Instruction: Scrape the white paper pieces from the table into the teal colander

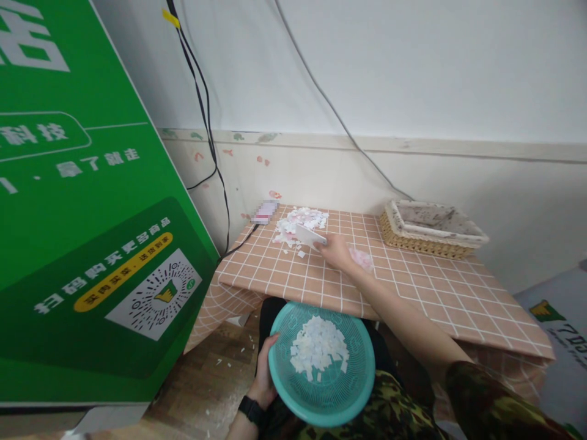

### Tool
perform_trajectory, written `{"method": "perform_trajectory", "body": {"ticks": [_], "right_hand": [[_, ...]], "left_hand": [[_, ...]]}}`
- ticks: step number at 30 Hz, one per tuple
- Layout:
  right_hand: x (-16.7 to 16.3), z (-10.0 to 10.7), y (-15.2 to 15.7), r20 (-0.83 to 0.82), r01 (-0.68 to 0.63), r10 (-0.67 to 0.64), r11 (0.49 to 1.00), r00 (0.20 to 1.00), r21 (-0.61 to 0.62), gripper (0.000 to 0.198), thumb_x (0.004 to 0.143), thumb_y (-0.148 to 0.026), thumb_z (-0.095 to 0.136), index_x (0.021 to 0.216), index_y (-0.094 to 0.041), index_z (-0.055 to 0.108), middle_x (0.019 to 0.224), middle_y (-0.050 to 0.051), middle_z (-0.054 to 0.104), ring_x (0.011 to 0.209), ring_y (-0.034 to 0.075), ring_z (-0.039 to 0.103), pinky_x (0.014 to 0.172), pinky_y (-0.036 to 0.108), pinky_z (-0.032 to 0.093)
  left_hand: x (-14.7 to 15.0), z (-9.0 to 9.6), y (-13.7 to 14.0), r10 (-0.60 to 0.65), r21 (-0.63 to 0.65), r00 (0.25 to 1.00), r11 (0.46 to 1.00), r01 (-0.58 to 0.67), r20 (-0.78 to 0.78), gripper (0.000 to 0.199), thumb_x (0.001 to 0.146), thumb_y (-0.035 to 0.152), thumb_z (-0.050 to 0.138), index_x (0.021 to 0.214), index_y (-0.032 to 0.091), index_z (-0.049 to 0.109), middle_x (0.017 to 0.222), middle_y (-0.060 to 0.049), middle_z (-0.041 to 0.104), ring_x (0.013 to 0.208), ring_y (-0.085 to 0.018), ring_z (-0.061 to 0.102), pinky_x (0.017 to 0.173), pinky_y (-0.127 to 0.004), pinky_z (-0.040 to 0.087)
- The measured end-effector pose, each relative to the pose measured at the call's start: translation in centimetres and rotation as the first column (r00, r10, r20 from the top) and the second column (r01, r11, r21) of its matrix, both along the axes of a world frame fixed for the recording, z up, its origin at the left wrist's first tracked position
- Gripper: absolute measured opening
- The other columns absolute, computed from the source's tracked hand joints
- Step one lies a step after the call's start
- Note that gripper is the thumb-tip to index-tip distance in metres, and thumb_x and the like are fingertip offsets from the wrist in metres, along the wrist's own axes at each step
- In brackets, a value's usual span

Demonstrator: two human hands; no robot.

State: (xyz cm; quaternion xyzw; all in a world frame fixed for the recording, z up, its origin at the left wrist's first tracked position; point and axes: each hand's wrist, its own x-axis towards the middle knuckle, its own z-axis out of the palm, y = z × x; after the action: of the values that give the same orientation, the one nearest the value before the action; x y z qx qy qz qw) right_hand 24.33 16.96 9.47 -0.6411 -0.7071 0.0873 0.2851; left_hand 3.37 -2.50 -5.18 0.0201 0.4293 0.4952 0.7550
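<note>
My left hand (pixel 266 373) is closed on the left rim of a round teal plastic colander (pixel 358 379). A heap of small white paper scraps (pixel 318 345) lies in the colander, which is held over my lap below the table's front edge. Over the table, my right hand (pixel 334 252) grips a flat white plate-like piece (pixel 310 234), perhaps a scraper; its exact kind is unclear. That piece is at the near right side of a pile of white and pinkish paper scraps (pixel 300 220) on the table. A pinkish sheet or bag (pixel 362 259) lies just right of my right hand.
The table (pixel 422 287) wears a brown checked cloth. On it stand a lined wicker basket (pixel 431 229) at the right and a pixelated flat object (pixel 265 212) at the back left. A green sign board (pixel 92 201) blocks the left side. Black cables (pixel 215 159) hang beside it; scraps litter the floor.
</note>
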Motion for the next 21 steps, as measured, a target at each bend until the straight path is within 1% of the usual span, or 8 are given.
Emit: {"method": "perform_trajectory", "body": {"ticks": [3, 6, 9, 11, 13, 15, 18, 21], "right_hand": [[0.3, 0.1, 1.7, -0.066, -0.058, 0.054, 0.997, 0.996, -0.058, 0.024, 0.077, -0.034, 0.057, 0.068, -0.013, 0.065, 0.059, 0.004, 0.06, 0.053, 0.014, 0.052, 0.05, 0.023, 0.032], [0.9, 0.3, 3.0, -0.173, -0.163, 0.148, 0.984, 0.974, -0.077, 0.019, 0.073, -0.029, 0.059, 0.067, -0.012, 0.065, 0.059, 0.002, 0.059, 0.052, 0.012, 0.05, 0.049, 0.022, 0.033], [1.9, 0.9, 3.6, -0.256, -0.287, 0.254, 0.952, 0.933, -0.102, 0.014, 0.069, -0.025, 0.061, 0.07, -0.011, 0.066, 0.06, 0.001, 0.059, 0.054, 0.011, 0.049, 0.051, 0.022, 0.036], [2.4, 1.5, 3.8, -0.276, -0.345, 0.3, 0.93, 0.913, -0.13, 0.015, 0.065, -0.025, 0.063, 0.069, -0.011, 0.067, 0.06, 0.0, 0.058, 0.055, 0.011, 0.049, 0.052, 0.022, 0.037], [2.7, 2.0, 3.9, -0.282, -0.367, 0.319, 0.921, 0.905, -0.135, 0.017, 0.064, -0.027, 0.064, 0.07, -0.01, 0.067, 0.06, 0.0, 0.058, 0.054, 0.011, 0.048, 0.052, 0.022, 0.036], [2.7, 2.1, 4.1, -0.272, -0.378, 0.338, 0.919, 0.901, -0.109, 0.019, 0.066, -0.028, 0.064, 0.07, -0.01, 0.067, 0.059, 0.0, 0.058, 0.054, 0.011, 0.048, 0.052, 0.022, 0.036], [2.0, 1.5, 4.5, -0.242, -0.405, 0.381, 0.913, 0.892, -0.055, 0.02, 0.07, -0.03, 0.062, 0.07, -0.01, 0.067, 0.061, 0.0, 0.058, 0.055, 0.01, 0.047, 0.054, 0.022, 0.037], [1.2, 0.8, 4.8, -0.218, -0.402, 0.383, 0.914, 0.898, -0.048, 0.02, 0.072, -0.029, 0.06, 0.073, -0.01, 0.068, 0.062, 0.0, 0.058, 0.056, 0.01, 0.047, 0.054, 0.022, 0.036]], "left_hand": [[0.0, -0.1, 0.0, -0.001, 0.016, 1.0, 1.0, 0.002, -0.012, 0.022, 0.071, 0.032, 0.067, 0.079, 0.012, 0.07, 0.07, -0.008, 0.074, 0.063, -0.021, 0.067, 0.068, -0.034, 0.052], [0.0, -0.2, 0.0, 0.003, 0.027, 1.0, 1.0, -0.003, -0.009, 0.023, 0.07, 0.033, 0.067, 0.078, 0.012, 0.07, 0.069, -0.008, 0.074, 0.063, -0.022, 0.067, 0.069, -0.035, 0.052], [0.0, -0.4, 0.0, -0.004, 0.026, 1.0, 1.0, 0.004, 0.013, 0.024, 0.071, 0.034, 0.067, 0.078, 0.011, 0.07, 0.07, -0.009, 0.074, 0.063, -0.022, 0.067, 0.069, -0.035, 0.052], [0.0, -0.5, 0.1, -0.013, 0.018, 1.0, 1.0, 0.013, 0.027, 0.024, 0.071, 0.034, 0.066, 0.077, 0.011, 0.071, 0.069, -0.009, 0.074, 0.063, -0.022, 0.066, 0.069, -0.035, 0.052], [-0.1, -0.5, 0.1, -0.025, 0.006, 0.999, 1.0, 0.025, 0.045, 0.025, 0.072, 0.034, 0.066, 0.078, 0.011, 0.071, 0.069, -0.009, 0.074, 0.063, -0.022, 0.066, 0.07, -0.035, 0.051], [-0.1, -0.5, 0.1, -0.028, 0.007, 0.998, 1.0, 0.028, 0.049, 0.025, 0.072, 0.035, 0.066, 0.078, 0.011, 0.071, 0.069, -0.008, 0.074, 0.062, -0.022, 0.066, 0.069, -0.035, 0.051], [-0.1, -0.3, 0.0, -0.018, 0.016, 0.999, 1.0, 0.017, 0.031, 0.024, 0.072, 0.034, 0.066, 0.077, 0.012, 0.071, 0.07, -0.008, 0.074, 0.064, -0.022, 0.067, 0.069, -0.034, 0.051], [-0.1, -0.2, -0.1, -0.027, 0.025, 0.999, 0.999, 0.026, 0.031, 0.025, 0.073, 0.035, 0.066, 0.078, 0.011, 0.071, 0.071, -0.008, 0.074, 0.064, -0.021, 0.066, 0.07, -0.033, 0.051]]}}
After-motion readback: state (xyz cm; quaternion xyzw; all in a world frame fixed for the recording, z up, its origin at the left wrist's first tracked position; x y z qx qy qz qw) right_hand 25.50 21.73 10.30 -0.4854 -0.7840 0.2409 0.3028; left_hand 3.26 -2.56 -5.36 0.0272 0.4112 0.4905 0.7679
